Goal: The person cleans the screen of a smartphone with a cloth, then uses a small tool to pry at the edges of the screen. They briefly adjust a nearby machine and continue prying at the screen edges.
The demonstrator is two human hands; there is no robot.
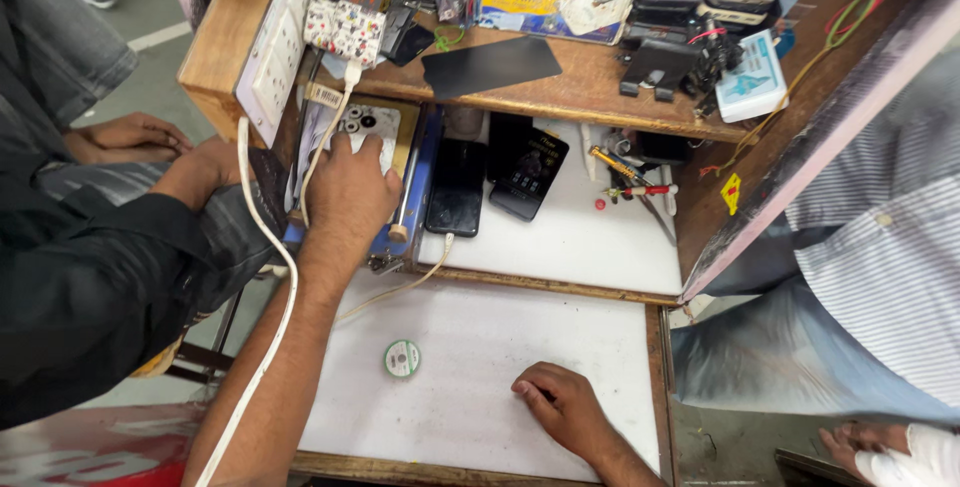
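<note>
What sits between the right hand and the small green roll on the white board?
Nothing visible. The right hand rests on the white board, and only bare surface separates it from the green roll. The left hand is on the white phone.

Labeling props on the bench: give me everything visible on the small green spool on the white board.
The small spool is a flat round reel with a green rim and a pale centre, probably plastic. It lies flat on the scuffed white board and nothing touches it. The right hand rests on the board to its right, apart from it; the left hand is farther up on a phone back. A thin white cable runs just above it. Whatever is wound on it cannot be made out.
</note>
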